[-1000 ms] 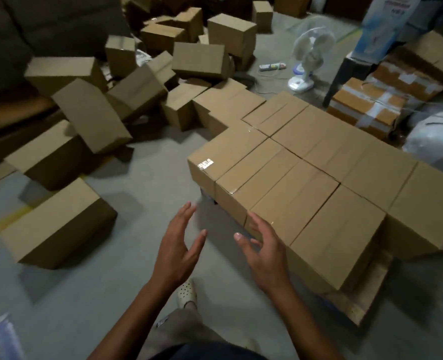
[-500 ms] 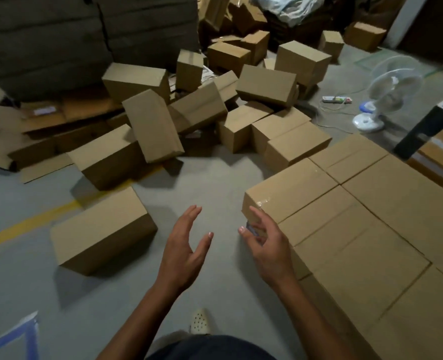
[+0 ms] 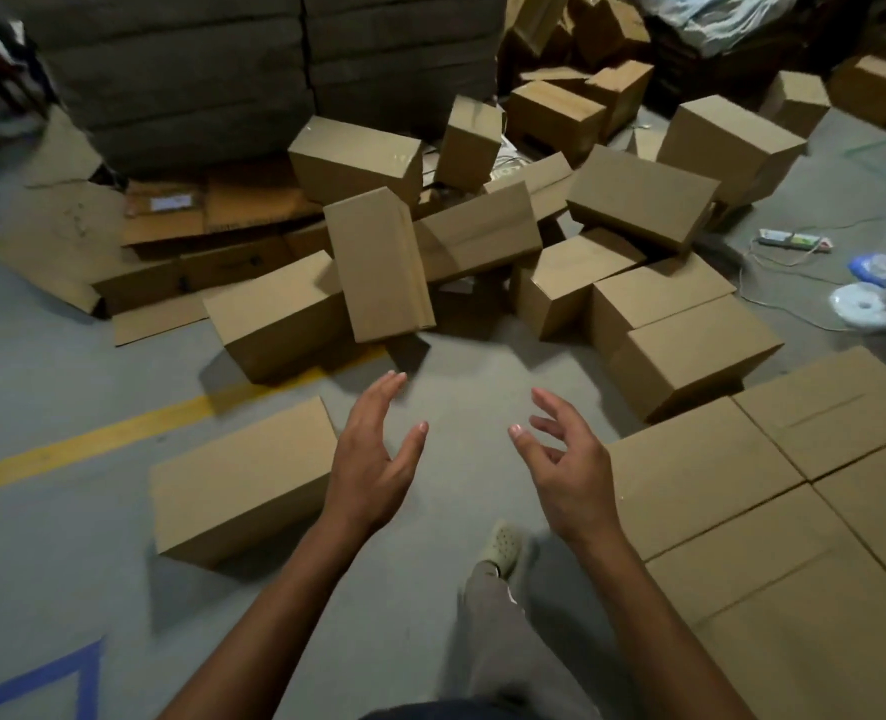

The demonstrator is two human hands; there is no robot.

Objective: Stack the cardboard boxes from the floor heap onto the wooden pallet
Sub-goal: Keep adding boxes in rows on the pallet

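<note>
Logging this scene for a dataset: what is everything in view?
heap boxes: over a dozen, brown, floor ahead
lone box: one, brown, floor near left
stacked boxes: several, brown, right
flattened cardboard: several, brown, far left
bundled stacks: two, grey, behind heap
fan: one, white-blue, right edge
power strip: one, white, near fan
floor line: one, yellow, left
tape: one, blue, bottom-left corner
shoe: one, pale, bottom centre
left hand: one, open, empty
right hand: one, open, empty

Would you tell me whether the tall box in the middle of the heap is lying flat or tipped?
Tipped: the tall box slants at an angle, propped on the lower box beside it.
</note>
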